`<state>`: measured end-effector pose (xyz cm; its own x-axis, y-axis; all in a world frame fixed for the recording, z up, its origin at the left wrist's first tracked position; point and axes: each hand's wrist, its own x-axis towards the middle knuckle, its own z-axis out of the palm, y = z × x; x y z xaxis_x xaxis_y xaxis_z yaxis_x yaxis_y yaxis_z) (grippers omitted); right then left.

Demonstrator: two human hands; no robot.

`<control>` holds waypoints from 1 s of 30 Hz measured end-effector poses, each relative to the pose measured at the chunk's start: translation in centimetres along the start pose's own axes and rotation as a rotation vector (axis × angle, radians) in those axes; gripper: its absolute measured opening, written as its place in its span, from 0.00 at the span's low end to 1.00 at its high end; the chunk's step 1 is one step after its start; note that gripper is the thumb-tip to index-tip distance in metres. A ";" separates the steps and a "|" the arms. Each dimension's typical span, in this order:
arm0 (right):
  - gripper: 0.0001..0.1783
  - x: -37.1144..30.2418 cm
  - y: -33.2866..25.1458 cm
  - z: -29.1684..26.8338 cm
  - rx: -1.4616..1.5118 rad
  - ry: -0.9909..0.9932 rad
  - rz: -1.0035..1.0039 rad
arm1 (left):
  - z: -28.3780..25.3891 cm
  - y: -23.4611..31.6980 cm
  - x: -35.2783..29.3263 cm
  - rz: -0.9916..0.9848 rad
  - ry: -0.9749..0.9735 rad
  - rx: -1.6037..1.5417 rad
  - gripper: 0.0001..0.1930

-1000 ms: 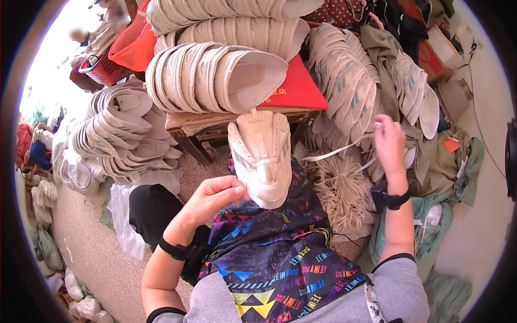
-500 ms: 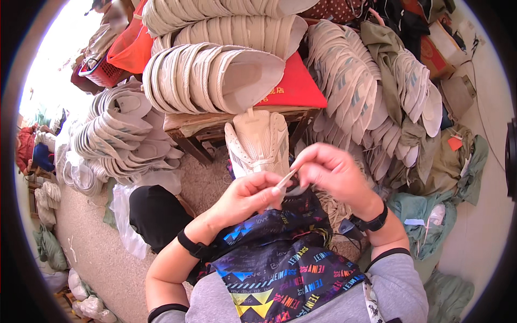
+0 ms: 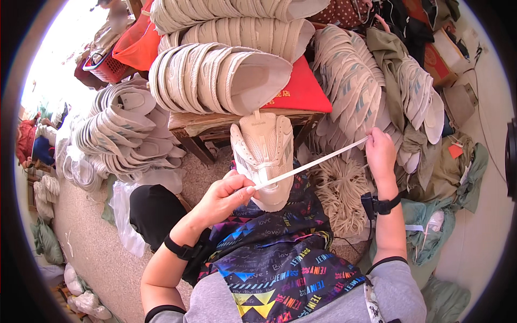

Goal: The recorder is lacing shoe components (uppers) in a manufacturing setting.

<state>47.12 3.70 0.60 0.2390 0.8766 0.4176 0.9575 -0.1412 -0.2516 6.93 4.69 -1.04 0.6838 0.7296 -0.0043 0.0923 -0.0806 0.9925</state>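
A flat white shoelace (image 3: 311, 164) is stretched on a slant between my hands, rising to the right. My left hand (image 3: 229, 192) pinches its lower end just over the toe part of a beige shoe upper (image 3: 262, 142). Out to the right, my right hand (image 3: 381, 154) is closed on the other end. The shoe upper lies on my lap with its toe toward me and its tongue toward a wooden stool; its eyelet rows look unlaced. Part of its left side is hidden behind my left hand. A colourful printed apron (image 3: 280, 258) covers my lap.
Nested stacks of beige uppers (image 3: 196, 78) lie on the wooden stool (image 3: 188, 124) with a red bag (image 3: 301, 89). More stacked uppers stand at the left (image 3: 110, 132) and right (image 3: 350, 75). A heap of beige laces (image 3: 342, 194) lies beside my right knee. A clear plastic bag (image 3: 126, 215) touches the left floor.
My right hand has moved right and slightly up from beside my left hand, drawing the lace out straight. The left hand has shifted a little left, so the upper's toe now shows.
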 end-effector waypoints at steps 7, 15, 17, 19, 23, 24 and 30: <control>0.14 -2.1 -12.3 1.1 1.080 -0.471 -0.102 | 2.4 1.3 1.8 -0.122 0.095 -0.134 0.09; 0.13 -3.5 -16.3 1.6 0.914 -0.527 -0.452 | 2.2 -1.2 2.4 -0.148 0.221 -0.107 0.09; 0.11 -2.9 -15.9 1.6 0.791 -0.519 -0.483 | 2.0 -1.6 2.1 -0.134 0.292 -0.190 0.09; 0.06 -2.8 -15.3 2.3 0.765 -0.452 -0.369 | 2.0 -1.3 1.9 -0.135 0.298 -0.231 0.10; 0.07 -3.3 -15.2 3.6 1.037 -0.590 0.035 | 1.8 -1.1 1.8 -0.096 0.342 -0.169 0.14; 0.07 -3.3 -15.1 3.9 1.036 -0.590 0.038 | 1.8 -1.2 1.8 -0.099 0.326 -0.148 0.15; 0.06 -2.9 -15.3 4.4 0.717 -0.437 -0.220 | 1.7 -0.7 1.9 -0.093 0.268 -0.113 0.18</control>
<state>31.06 5.31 -0.58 -0.1639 0.9689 0.1854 0.6063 0.2473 -0.7558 9.41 4.95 -1.93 0.4595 0.8847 -0.0787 0.0544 0.0604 0.9967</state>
